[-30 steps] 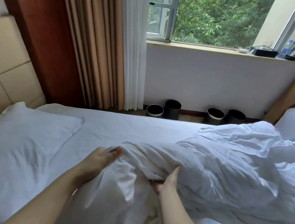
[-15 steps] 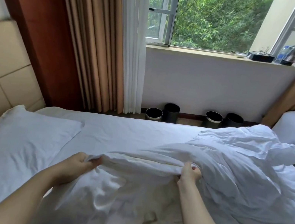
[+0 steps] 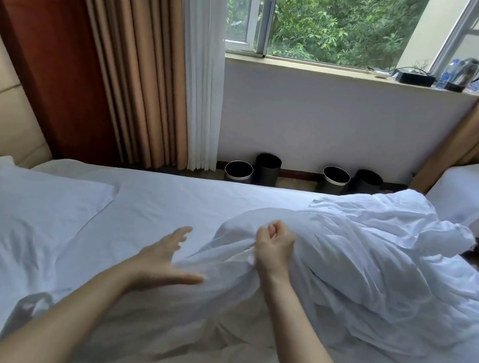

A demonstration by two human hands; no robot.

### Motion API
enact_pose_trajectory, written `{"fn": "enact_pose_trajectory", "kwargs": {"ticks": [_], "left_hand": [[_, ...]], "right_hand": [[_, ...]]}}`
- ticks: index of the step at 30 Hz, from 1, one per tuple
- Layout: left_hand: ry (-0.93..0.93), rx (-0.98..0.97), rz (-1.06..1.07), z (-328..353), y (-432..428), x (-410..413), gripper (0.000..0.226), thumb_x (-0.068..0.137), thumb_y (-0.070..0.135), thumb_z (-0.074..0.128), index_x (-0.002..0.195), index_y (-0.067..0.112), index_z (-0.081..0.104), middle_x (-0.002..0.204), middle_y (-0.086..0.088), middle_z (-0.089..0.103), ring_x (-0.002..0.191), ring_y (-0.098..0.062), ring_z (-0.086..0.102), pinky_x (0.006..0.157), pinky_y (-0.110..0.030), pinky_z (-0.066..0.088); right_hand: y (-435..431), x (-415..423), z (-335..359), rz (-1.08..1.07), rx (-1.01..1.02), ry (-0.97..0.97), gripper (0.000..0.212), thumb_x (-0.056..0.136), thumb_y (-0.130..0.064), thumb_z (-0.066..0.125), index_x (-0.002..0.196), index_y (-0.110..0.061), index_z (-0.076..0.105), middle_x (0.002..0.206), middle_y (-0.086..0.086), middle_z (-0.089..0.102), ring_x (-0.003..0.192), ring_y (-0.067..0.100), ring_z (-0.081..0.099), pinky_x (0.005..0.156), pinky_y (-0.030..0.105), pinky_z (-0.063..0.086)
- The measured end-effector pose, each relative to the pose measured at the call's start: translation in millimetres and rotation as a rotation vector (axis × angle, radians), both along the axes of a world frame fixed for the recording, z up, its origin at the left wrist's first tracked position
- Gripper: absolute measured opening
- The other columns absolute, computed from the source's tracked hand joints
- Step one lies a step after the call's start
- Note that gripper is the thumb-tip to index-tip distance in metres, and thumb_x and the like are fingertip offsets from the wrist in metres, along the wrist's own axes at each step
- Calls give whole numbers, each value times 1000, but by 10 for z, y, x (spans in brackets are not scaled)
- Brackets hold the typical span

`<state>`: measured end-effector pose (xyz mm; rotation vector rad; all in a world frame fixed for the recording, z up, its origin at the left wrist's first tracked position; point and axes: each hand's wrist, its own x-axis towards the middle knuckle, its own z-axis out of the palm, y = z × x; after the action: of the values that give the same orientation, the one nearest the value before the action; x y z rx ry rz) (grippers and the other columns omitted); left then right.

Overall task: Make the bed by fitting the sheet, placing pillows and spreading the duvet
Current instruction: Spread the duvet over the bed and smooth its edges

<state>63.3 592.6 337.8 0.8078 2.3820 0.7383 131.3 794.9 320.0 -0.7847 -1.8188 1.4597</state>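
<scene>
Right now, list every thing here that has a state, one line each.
left hand: open, fingers spread by the duvet
right hand: shut on the duvet
duvet: bunched, not spread
pillow: lying flat by the headboard
sheet: on the mattress
window: open

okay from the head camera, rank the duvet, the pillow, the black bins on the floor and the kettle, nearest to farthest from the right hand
From the right hand:
1. Duvet, gripped in its fingers.
2. Pillow, left, at the headboard.
3. Black bins, on the floor below the window.
4. Kettle, on the sill, far right.
</scene>
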Motion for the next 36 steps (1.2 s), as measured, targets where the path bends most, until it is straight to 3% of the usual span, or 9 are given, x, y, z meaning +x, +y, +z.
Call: {"fn": "enact_pose_trajectory", "kwargs": {"ticks": [2,5,10,13,16,21,27,32,36], "left_hand": [[249,-10,-119,3,327,189,119,54,78,57,150,28,7,154,10,20,139,-13,28,109,-35,28],[395,-46,-118,-149,752,362,101,74,60,60,150,20,9,157,0,18,137,-21,32,104,-36,35],[220,40,-143,-299,1034,225,43,74,50,40,98,24,63,102,-3,69,98,-25,63,78,-35,47],[69,48,-234,-338,1141,91,29,70,47,50,65,20,58,72,6,61,72,-9,57,66,-30,45],[-13,82,-256,-281,1249,19,32,80,40,61,54,22,57,55,13,52,57,-3,47,60,-25,40],[-92,139,-268,-117,1299,-29,37,82,41,65,50,23,59,52,13,50,53,-4,45,57,-23,38],[-60,115,-227,17,1082,-44,55,81,52,63,44,21,36,48,10,33,48,-8,29,48,-22,25],[-55,202,-123,173,851,-217,59,79,65,56,46,21,35,48,8,31,46,-8,31,46,-22,24],[0,269,40,311,678,-495,49,77,60,49,47,21,45,49,7,35,48,-7,34,47,-22,28]], "right_hand": [[-161,-44,-14,74,-14,4,40,84,2,50,57,-19,29,55,-4,31,54,12,29,54,30,27],[-183,-52,-120,155,-63,-3,37,84,-1,51,59,-19,31,57,-4,33,56,12,31,55,29,30],[101,195,-324,236,-285,8,33,89,-7,53,62,-20,39,60,-3,38,57,7,38,57,22,34],[243,436,-599,102,-734,65,20,96,-18,45,85,-12,60,75,9,63,65,20,61,59,28,49],[330,694,-875,-107,-958,41,37,98,-34,43,112,-3,57,102,19,66,85,30,65,63,31,53],[425,830,-1005,-19,-1474,147,76,85,-70,38,114,-3,60,94,22,69,87,34,61,62,39,54],[807,546,-888,-293,-1433,324,83,77,-73,49,136,-14,45,135,13,50,122,38,49,101,53,41],[1423,122,-1291,-391,-1238,270,101,43,-51,76,132,-12,48,123,8,60,102,31,63,68,40,56],[1353,-214,-168,-417,-894,222,63,76,-13,71,131,-1,42,117,5,53,107,25,57,93,40,49]]}}
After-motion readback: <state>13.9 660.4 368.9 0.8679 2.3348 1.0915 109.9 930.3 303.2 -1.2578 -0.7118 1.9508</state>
